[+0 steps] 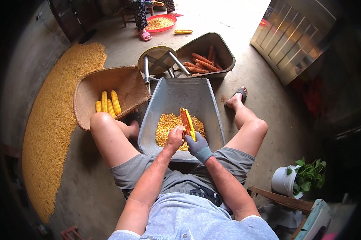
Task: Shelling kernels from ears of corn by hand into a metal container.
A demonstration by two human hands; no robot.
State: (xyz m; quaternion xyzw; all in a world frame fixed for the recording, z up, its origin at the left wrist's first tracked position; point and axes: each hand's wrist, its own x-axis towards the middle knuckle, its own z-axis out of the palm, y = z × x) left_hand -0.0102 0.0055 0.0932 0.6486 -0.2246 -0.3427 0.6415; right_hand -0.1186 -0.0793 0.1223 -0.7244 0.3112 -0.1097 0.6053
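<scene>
Both hands meet over a grey metal tub (217, 116) between my knees, gripping a partly shelled ear of corn (187, 118). Its left side shows bare reddish cob; yellow kernels run down its right side. My left hand (175, 137), without a glove, closes on the lower left of the ear. My right hand (199, 147), in a grey glove, wraps its lower right. I cannot tell whether a separate bare cob is pressed against it. Loose corn kernels (166, 126) cover the tub's bottom below the hands.
Left stands a woven basket (84, 94) with several yellow ears, beside a long kernel spread (48, 140). Ahead are a metal-legged stool (156, 56) and a dark bin (224, 44) of bare cobs. Another person (141, 18) sits beyond, near a red tray (172, 20). A potted plant (283, 182) stands right.
</scene>
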